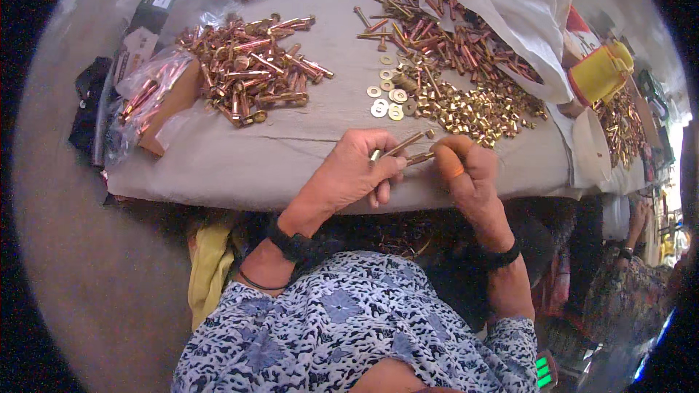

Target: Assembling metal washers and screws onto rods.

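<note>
Over the near edge of the table, my left hand (354,166) is closed round a couple of metal bolts (405,144), whose shanks point right. My right hand (473,172) is pinched at the tip of the lower bolt; whatever is between its fingers is hidden. Orange coverings (451,162) wrap some of its fingers. Just beyond both hands spreads a heap of small brass-coloured sleeves (473,105). Several flat washers (379,108) lie left of that heap. Loose bolts (466,36) are piled behind it, partly under a white plastic sheet (510,0).
At the left stands a larger pile of bolts (251,65), beside an open cardboard box (171,105) with plastic-wrapped bolts. A yellow container (601,73) and more small metal parts (619,127) are at the right. Another person's arm (638,222) shows at the far right.
</note>
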Demonstrator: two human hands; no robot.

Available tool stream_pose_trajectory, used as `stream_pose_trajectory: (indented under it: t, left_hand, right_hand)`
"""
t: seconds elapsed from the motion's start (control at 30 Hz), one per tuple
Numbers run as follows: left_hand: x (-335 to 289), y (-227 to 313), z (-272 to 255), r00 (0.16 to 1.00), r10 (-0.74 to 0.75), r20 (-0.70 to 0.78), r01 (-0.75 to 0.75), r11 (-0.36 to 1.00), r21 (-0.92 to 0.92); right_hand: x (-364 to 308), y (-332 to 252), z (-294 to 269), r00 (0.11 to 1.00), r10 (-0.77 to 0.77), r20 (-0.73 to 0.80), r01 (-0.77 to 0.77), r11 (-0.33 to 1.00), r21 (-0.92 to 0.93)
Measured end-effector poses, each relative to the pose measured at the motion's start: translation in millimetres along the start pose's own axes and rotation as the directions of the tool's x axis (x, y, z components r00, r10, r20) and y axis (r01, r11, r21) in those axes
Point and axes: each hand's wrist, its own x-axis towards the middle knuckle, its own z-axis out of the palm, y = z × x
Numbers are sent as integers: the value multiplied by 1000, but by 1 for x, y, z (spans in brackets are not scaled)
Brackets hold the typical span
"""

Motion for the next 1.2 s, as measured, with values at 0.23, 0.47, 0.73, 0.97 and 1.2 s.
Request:
stream_pose_trajectory:
  t: [0.23,0.47,0.73,0.97,1.2]
  left_hand:
    - [3,-6,-4,1000,10,26,-9,999,-35]
    - [1,-3,-3,999,22,43,-22,1000,16]
    - [1,-6,0,1000,26,10,-26,999,-32]
    - [1,-4,2,999,28,35,-29,999,23]
    - [0,-1,1,1000,23,-6,-23,999,-26]
  right_hand:
    - [-4,-7,0,987,137,82,-158,910,384]
    - [0,1,-5,997,19,76,-25,997,72]
    - [1,2,5,997,-63,-41,66,995,80]
    - [2,-1,-6,983,151,101,-145,987,-73]
    - [2,-6,11,958,-133,-255,177,971,158]
